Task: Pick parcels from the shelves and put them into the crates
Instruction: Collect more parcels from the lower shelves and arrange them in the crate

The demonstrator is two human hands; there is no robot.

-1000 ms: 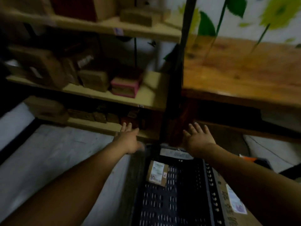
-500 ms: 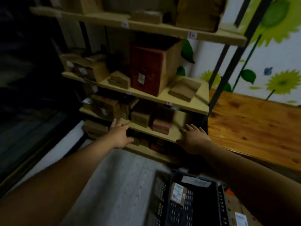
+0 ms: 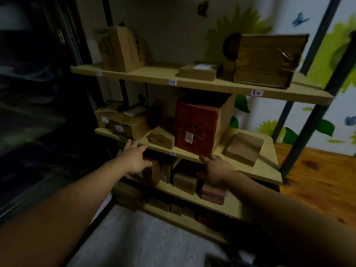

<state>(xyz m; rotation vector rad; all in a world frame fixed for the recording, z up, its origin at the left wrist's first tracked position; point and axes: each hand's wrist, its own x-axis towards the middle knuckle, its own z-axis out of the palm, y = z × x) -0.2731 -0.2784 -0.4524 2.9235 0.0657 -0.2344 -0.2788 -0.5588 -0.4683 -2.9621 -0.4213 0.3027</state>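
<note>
A shelf rack [image 3: 185, 153] stands before me with cardboard parcels on several boards. A tall red box [image 3: 196, 128] with a small label sits on the middle board, a low brown box [image 3: 160, 138] to its left and a flat brown box [image 3: 243, 148] to its right. My left hand [image 3: 134, 158] reaches forward with straight fingers, just under the middle board's front edge and empty. My right hand [image 3: 216, 170] is stretched out below the red box, fingers relaxed, holding nothing. A pink box [image 3: 212, 193] lies on the board beneath my right hand.
The top board carries a large taped box [image 3: 267, 60], a flat labelled parcel [image 3: 200, 71] and an upright box [image 3: 120, 49]. More parcels [image 3: 123, 122] fill the left of the middle board. A wooden table [image 3: 319, 180] stands at the right. Grey floor [image 3: 134, 237] lies below.
My view has swung up from the black crate to the shelves; the crate has left the frame. Both hands have risen from the lowest board to the middle one, still empty.
</note>
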